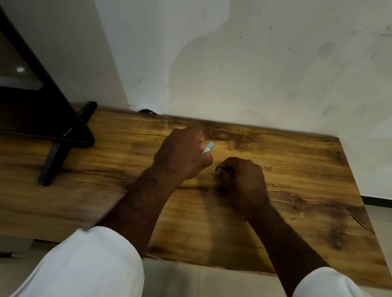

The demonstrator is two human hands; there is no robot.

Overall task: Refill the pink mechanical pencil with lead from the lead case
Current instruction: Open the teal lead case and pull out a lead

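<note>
The left grip (182,154) is clenched around the lead case (209,147), above the middle of the table (308,174) and towards its far edge; the fingers are curled into a fist and only one end of the case pokes out on the thumb side, tilted up and away. What shows of the case is slim and flat, pale blue with a whitish patch lower down. Whether it is open or closed, and what is inside it, cannot be told, because the fist hides the rest. The right grip (242,180) sits just beside the left one, nearer the middle of the table, knuckles up and fingers curled down, pinching a small dark thing (224,169) at the fingertips. That thing shows a blue-green end and a short black stretch; it is too small and shaded to tell whether it is part of the pencil. The two grips are close but do not touch. Both forearms reach in over the table's near edge from white sleeves (95,266). The table top is brown wood grain with dark streaks. On its left part stands a black stand (56,155) carrying a dark-framed panel. A pale, smudged wall (248,57) rises behind the table's far edge, and light floor tiles (199,293) lie below its near edge.
</note>
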